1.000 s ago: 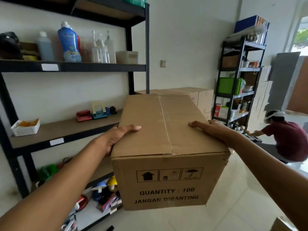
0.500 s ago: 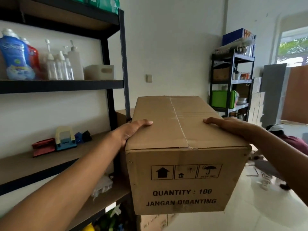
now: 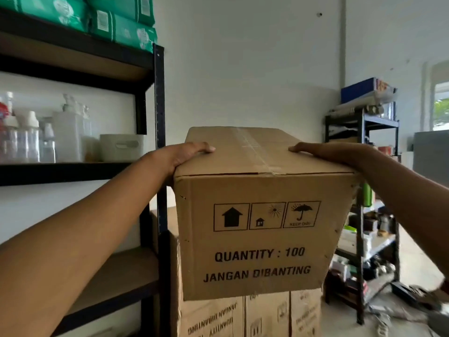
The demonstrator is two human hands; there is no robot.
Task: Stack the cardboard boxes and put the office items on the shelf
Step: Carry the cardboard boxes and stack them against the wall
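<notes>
Cardboard box (image 3: 257, 229) clamped between your palms: left hand (image 3: 181, 155) and right hand (image 3: 325, 152) with fingers curled over top side edges. Box held up above stacked boxes (image 3: 243, 314) beside shelf (image 3: 159, 142). Judge stiff, smooth-sided, moderately light; lower grip under bottom edges safer.

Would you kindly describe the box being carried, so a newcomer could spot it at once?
Just right of the black shelf stands a stack of boxes. Above it, the left hand and right hand hold one box. Its print reads upright, while the stack's print is upside down.
</notes>
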